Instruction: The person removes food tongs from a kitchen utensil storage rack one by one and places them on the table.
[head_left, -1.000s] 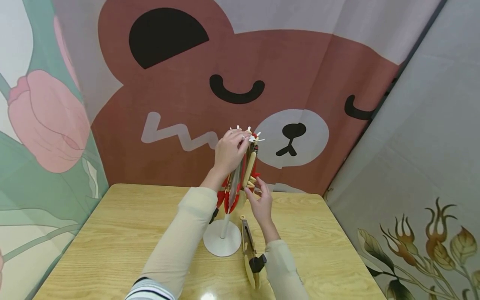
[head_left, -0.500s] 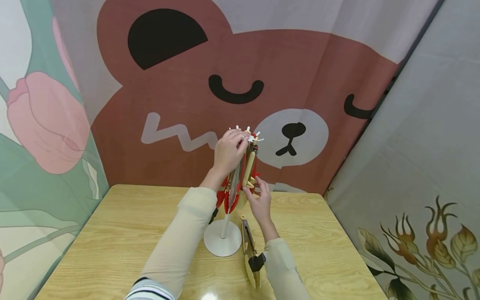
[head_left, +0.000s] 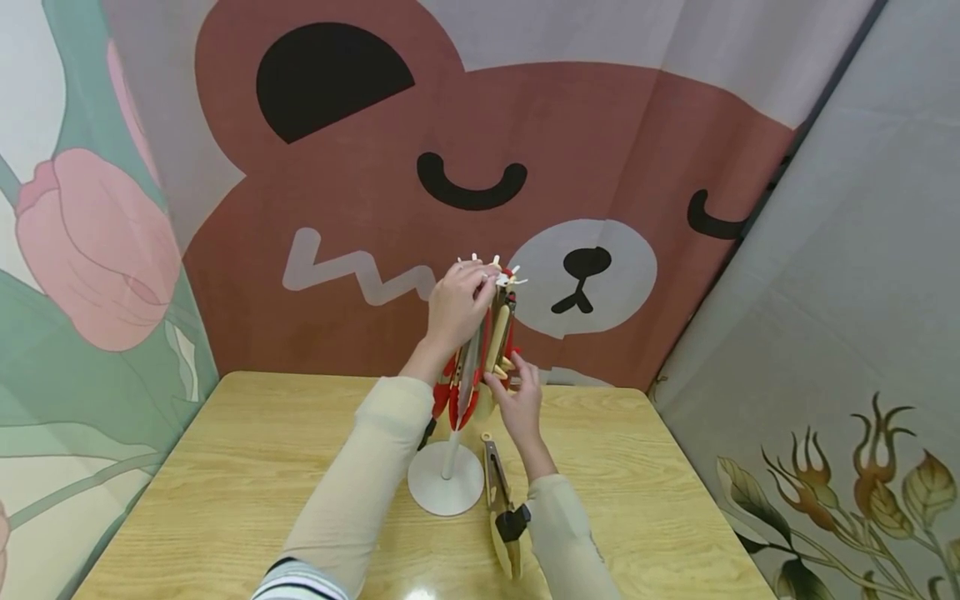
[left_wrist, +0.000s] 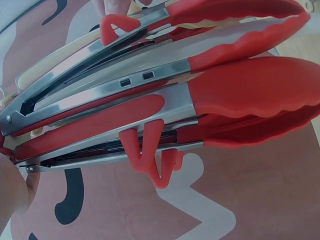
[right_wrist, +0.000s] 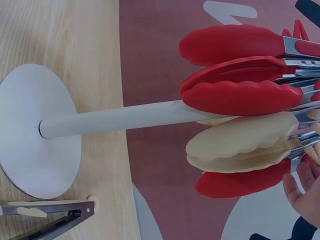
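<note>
A white stand (head_left: 446,483) with a round base bears several hanging tongs with red heads (left_wrist: 260,87), their handles upward. Among them hangs a pair of cream tongs (right_wrist: 240,140), on the stand's right side. My left hand (head_left: 459,302) grips the top of the stand with bent fingers, beside the white hooks (head_left: 512,278); its fingertips are partly hidden. Lower down, my right hand (head_left: 522,404) holds the cream tongs between thumb and fingers, near the small V-shaped feet on the handle. Most of that hand is outside the right wrist view.
Another pair of cream tongs (head_left: 497,500) lies on the wooden table (head_left: 300,475), right of the stand's base, with a black piece on it. Behind the table hangs a curtain (head_left: 600,142) with a printed bear; a floral curtain (head_left: 847,333) hangs at the right.
Both hands stay at nearly the same places on the stand and the cream tongs. The right hand has shifted very slightly left; the head view has tilted a little.
</note>
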